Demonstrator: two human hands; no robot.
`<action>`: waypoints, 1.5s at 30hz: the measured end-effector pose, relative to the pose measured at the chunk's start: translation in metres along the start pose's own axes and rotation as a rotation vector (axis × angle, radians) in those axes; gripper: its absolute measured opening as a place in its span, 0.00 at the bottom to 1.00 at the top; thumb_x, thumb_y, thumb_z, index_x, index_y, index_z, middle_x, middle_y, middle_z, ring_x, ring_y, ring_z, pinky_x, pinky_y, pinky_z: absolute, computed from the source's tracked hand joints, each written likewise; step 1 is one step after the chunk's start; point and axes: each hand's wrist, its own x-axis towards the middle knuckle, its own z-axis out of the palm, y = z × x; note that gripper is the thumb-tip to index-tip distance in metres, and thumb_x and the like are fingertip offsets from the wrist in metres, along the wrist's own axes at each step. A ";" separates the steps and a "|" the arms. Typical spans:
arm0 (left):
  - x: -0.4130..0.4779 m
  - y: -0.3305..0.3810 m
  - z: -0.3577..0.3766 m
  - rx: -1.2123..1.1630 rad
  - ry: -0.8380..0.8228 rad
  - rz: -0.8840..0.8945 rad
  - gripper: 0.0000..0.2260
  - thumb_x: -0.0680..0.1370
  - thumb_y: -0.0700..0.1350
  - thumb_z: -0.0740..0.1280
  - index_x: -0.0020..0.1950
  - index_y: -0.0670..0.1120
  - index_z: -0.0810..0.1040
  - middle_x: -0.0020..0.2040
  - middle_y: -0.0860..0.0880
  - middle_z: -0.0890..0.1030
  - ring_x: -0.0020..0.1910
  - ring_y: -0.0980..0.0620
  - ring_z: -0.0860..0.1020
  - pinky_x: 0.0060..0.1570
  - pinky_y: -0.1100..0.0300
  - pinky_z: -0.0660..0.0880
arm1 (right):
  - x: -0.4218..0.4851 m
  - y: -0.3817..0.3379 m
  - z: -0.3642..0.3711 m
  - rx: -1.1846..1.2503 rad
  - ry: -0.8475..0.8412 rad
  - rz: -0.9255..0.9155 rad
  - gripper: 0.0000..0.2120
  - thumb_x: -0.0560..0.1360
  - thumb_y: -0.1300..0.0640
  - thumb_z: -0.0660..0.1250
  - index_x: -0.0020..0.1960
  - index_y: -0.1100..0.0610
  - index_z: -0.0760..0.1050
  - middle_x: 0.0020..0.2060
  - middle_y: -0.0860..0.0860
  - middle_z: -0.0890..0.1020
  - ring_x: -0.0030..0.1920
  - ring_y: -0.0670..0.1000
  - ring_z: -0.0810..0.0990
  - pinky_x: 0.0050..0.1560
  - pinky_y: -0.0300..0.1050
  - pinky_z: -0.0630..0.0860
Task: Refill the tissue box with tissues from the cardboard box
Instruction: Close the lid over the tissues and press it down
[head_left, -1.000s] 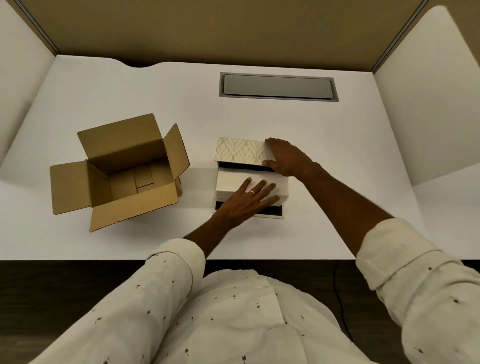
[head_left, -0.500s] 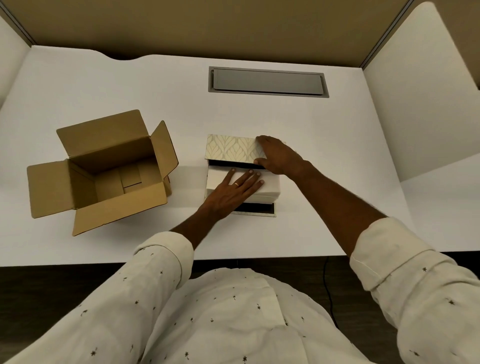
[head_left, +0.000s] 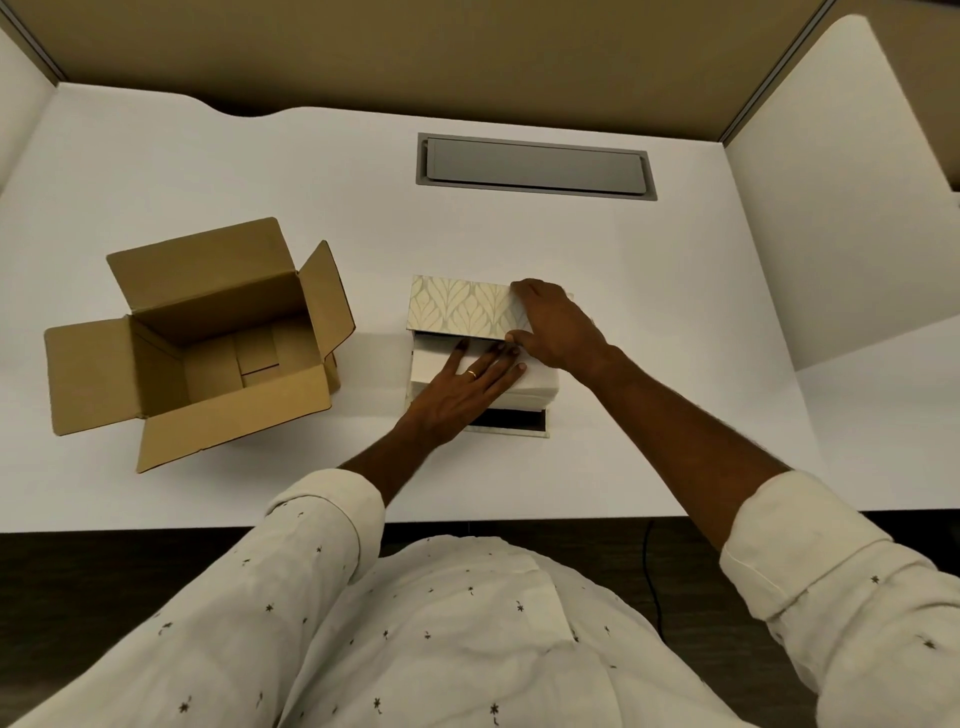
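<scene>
The tissue box sits at the middle of the white desk, its leaf-patterned lid tilted up at the far side. A white stack of tissues lies in the box and rises above its rim. My left hand lies flat on the stack, fingers spread, fingertips under the lid's near edge. My right hand grips the lid's right end, thumb at its near edge. The brown cardboard box stands to the left, flaps open, with nothing visible inside but its bottom flaps.
A grey cable hatch is set into the desk at the back. Partition walls enclose the desk at the back and both sides. The desk's near edge runs just in front of my body.
The lid has come down toward the tissue stack under my right hand. My left hand has slid further across the stack toward the lid. The view has shifted slightly.
</scene>
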 end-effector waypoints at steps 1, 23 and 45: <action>0.000 0.000 -0.001 -0.001 0.006 -0.001 0.44 0.77 0.35 0.66 0.81 0.45 0.39 0.82 0.41 0.43 0.81 0.41 0.44 0.76 0.33 0.49 | -0.002 -0.001 0.001 -0.007 0.015 0.000 0.35 0.76 0.53 0.71 0.77 0.62 0.60 0.75 0.58 0.67 0.75 0.58 0.64 0.73 0.52 0.66; -0.058 0.010 0.009 -0.071 0.089 0.063 0.27 0.83 0.43 0.61 0.80 0.41 0.58 0.79 0.42 0.65 0.77 0.42 0.65 0.77 0.46 0.59 | -0.041 -0.010 0.026 -0.150 0.257 -0.001 0.33 0.73 0.45 0.72 0.74 0.54 0.67 0.70 0.50 0.73 0.70 0.54 0.70 0.66 0.55 0.67; -0.096 0.028 0.013 -0.211 0.187 0.008 0.16 0.78 0.44 0.69 0.66 0.46 0.77 0.62 0.45 0.81 0.58 0.45 0.80 0.55 0.53 0.77 | -0.096 -0.012 0.096 -0.187 0.360 -0.063 0.18 0.74 0.56 0.72 0.62 0.52 0.74 0.58 0.49 0.79 0.60 0.53 0.76 0.56 0.48 0.73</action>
